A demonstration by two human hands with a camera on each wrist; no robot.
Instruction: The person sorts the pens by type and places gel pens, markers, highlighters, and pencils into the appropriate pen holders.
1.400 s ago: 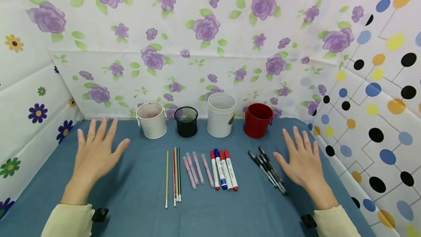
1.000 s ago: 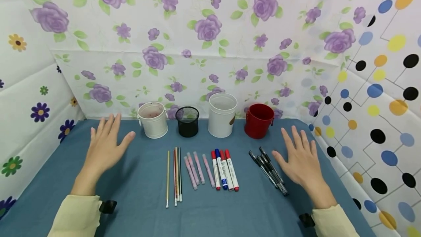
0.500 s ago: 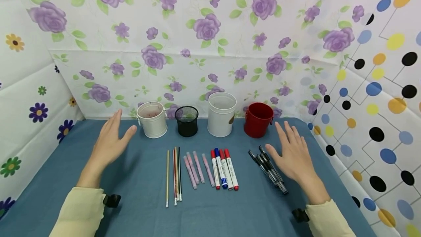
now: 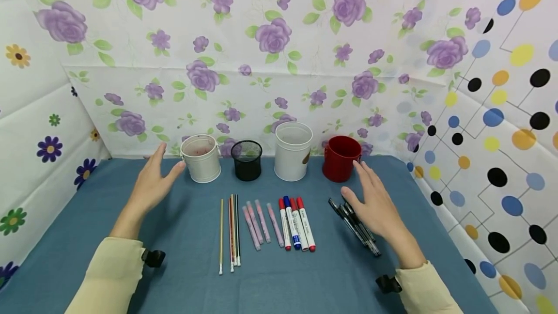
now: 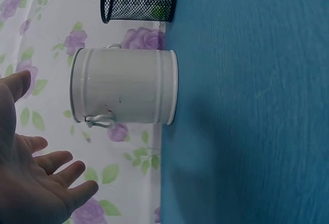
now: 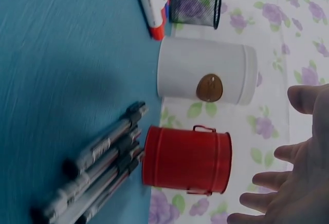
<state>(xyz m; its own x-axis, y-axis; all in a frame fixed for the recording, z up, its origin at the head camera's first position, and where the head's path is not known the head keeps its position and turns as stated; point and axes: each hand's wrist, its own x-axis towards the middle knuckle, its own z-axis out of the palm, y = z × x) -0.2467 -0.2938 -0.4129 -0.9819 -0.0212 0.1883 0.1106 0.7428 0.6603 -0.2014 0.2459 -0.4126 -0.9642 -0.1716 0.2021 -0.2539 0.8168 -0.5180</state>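
Hovering above the black pens [image 4: 359, 229] at right of centre, the right hand [image 4: 378, 207] on my remote feed is empty, its fingers extended and, in the right-wrist view, clear of the red bucket [image 4: 338, 164]. At left of centre the left hand [image 4: 150, 189], equally free, hangs beside the white bucket [image 4: 203, 166] without touching it, thumb apart from the fingers. Both are held wide, I judge, to leave mid-frame in plain sight. Across the centre, left to right, I see pencils [image 4: 234, 231], pink pens [image 4: 251, 229] and capped markers [image 4: 299, 224] on the blue cloth [image 4: 279, 290], grouped by kind, presumably so no set mixes with its neighbour. Behind them, the two buckets, a black mesh cup [image 4: 247, 168] and a tall white pot [image 4: 289, 161] stand upright near the floral backdrop [image 4: 244, 101], perhaps lined up there to keep the foreground free.
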